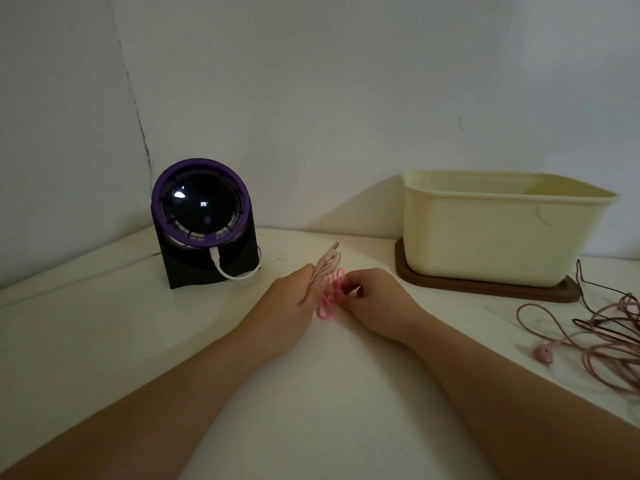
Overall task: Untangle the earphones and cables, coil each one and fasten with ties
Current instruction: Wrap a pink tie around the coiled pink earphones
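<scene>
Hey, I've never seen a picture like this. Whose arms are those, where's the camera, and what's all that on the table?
There is no machine here. A person wears a camera on the head, so the single picture looks down along their own bare arms. The left hand grips a coiled pale cable, its plug sticking up. The right hand pinches a pink tie at that coil. On the white table stand a round black and purple device and a cream tub. Tangled pink earphones lie at the right.
</scene>
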`<action>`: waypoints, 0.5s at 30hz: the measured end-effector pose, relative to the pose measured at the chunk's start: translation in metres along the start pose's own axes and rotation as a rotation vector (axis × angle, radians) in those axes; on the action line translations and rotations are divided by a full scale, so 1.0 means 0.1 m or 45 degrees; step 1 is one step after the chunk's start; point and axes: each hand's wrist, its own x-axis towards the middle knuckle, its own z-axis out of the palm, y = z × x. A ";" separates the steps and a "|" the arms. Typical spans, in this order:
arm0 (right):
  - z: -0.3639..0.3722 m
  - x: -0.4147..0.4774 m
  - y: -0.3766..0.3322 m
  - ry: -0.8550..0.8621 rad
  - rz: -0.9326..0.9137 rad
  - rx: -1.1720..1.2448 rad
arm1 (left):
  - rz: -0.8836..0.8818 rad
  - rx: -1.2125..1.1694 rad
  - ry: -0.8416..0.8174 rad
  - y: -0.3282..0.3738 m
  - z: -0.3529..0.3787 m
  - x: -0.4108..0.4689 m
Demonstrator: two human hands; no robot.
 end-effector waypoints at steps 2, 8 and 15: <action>-0.01 -0.01 0.02 0.006 -0.020 0.004 | -0.003 -0.011 -0.001 -0.01 0.00 0.00; -0.07 -0.01 0.04 0.205 0.092 0.268 | -0.015 -0.179 -0.006 0.06 0.00 -0.04; -0.43 -0.02 -0.13 0.032 0.181 0.804 | -0.106 -0.394 0.238 0.35 -0.10 0.08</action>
